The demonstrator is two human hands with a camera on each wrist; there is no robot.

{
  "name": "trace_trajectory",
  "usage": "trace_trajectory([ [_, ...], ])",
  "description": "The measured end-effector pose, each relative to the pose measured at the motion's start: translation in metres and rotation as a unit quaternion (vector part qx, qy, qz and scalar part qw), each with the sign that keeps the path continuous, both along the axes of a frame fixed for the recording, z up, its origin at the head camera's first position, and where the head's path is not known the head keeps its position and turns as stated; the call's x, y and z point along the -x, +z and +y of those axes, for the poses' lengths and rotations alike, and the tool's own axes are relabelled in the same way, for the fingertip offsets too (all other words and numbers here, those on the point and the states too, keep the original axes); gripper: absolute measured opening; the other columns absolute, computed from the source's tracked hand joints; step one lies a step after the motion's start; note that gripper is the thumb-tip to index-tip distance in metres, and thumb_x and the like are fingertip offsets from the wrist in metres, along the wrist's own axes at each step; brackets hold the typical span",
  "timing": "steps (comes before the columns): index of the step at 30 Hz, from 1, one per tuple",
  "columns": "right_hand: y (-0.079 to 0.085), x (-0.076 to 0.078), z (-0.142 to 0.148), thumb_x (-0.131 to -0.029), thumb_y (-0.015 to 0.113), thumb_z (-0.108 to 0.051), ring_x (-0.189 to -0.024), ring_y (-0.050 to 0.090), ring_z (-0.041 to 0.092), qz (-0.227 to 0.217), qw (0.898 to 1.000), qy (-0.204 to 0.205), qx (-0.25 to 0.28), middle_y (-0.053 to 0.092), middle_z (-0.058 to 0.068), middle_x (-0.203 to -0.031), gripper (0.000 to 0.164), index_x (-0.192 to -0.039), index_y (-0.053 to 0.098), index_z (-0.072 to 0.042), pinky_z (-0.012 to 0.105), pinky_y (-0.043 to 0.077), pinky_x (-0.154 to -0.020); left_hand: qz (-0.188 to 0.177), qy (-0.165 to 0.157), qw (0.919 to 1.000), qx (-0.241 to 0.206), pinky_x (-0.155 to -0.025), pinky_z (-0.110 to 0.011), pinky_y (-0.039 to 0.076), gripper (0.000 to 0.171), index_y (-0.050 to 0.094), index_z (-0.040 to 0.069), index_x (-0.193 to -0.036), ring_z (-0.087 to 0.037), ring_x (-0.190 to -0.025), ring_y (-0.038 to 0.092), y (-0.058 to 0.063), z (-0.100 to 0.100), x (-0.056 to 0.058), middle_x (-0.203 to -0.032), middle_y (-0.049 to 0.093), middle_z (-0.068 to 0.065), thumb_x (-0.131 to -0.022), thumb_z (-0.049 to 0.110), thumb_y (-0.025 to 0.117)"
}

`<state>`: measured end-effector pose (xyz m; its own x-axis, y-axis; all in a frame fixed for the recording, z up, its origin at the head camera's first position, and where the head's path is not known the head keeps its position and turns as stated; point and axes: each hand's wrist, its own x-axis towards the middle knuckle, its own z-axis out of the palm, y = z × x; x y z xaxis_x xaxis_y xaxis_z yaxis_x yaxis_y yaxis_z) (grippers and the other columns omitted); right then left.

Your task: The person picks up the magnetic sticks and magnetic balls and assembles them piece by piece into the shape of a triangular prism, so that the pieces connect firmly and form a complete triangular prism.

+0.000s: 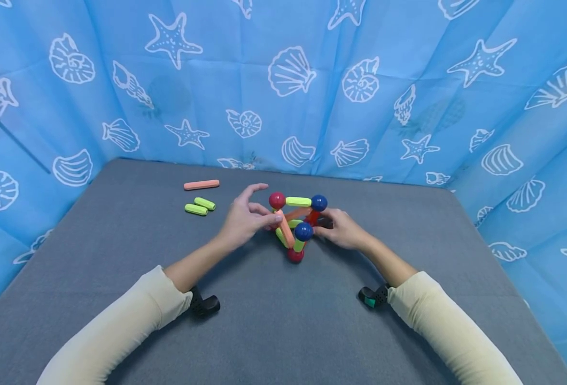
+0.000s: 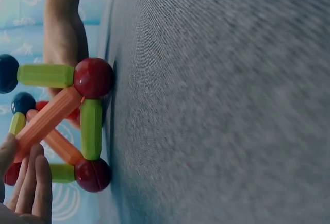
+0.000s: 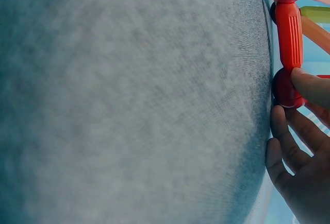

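A frame of magnetic rods and balls stands on the table, with a green rod (image 1: 298,201) joining a red ball (image 1: 277,200) to a blue ball (image 1: 319,202) on top. My left hand (image 1: 247,214) pinches the upper end of a slanting orange rod (image 2: 49,124) between thumb and fingers. That rod runs down to a red ball (image 2: 93,79) at a base corner. Across the frame, my right hand (image 1: 341,227) grips another base red ball (image 3: 287,87), which joins a red rod (image 3: 290,36). A second blue ball (image 1: 304,231) tops the near green post.
Loose on the table's left lie an orange rod (image 1: 201,185) and two short green rods (image 1: 196,209). The grey table (image 1: 283,331) meets a blue shell-print curtain (image 1: 206,107) behind. Black wrist devices (image 1: 205,305) sit under both forearms.
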<state>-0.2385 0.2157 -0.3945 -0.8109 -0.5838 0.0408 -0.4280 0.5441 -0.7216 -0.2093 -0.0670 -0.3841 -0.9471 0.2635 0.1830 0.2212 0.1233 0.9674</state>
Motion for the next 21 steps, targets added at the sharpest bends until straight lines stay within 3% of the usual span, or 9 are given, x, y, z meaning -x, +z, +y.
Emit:
trace_trajectory([
  [7,0.001,-0.002,0.0,-0.094,0.066,-0.007,-0.109,0.064,0.034,0.011,1.0,0.008,0.003,0.065,0.019,-0.121,0.037,-0.129,0.059,0.003,0.052,0.05,-0.094,0.003,0.012,0.9998,0.018,-0.072,-0.044,0.059,0.065,0.049,0.011,-0.142,-0.029,-0.075,0.071,0.002,0.008,0.002,-0.083,0.073,-0.014,-0.086,0.021,0.08],
  [13,0.0,-0.002,0.001,-0.095,0.066,-0.009,-0.11,0.064,0.035,0.007,1.0,0.007,0.008,0.065,0.02,-0.122,0.037,-0.129,0.058,0.003,0.053,0.049,-0.095,0.007,-0.006,0.9995,0.031,-0.066,-0.037,0.058,0.062,0.049,0.011,-0.141,-0.025,-0.071,0.071,0.002,0.003,0.005,-0.081,0.071,-0.01,-0.087,0.019,0.079],
  [18,0.0,-0.001,0.0,-0.095,0.066,-0.009,-0.11,0.064,0.034,0.001,1.0,0.008,0.009,0.065,0.019,-0.122,0.038,-0.13,0.058,0.003,0.052,0.05,-0.094,0.042,-0.044,0.9941,0.089,-0.069,-0.036,0.057,0.057,0.051,0.008,-0.138,-0.024,-0.079,0.071,0.002,-0.025,0.006,-0.091,0.073,-0.009,-0.087,0.009,0.077],
  [21,0.0,-0.001,0.0,-0.095,0.066,-0.008,-0.11,0.064,0.034,0.001,1.0,0.008,0.007,0.065,0.019,-0.122,0.038,-0.13,0.058,0.003,0.052,0.05,-0.094,0.054,-0.042,0.9881,0.138,-0.076,-0.037,0.055,0.051,0.056,0.006,-0.134,-0.025,-0.092,0.07,0.005,-0.053,0.007,-0.099,0.073,-0.012,-0.087,0.005,0.076],
])
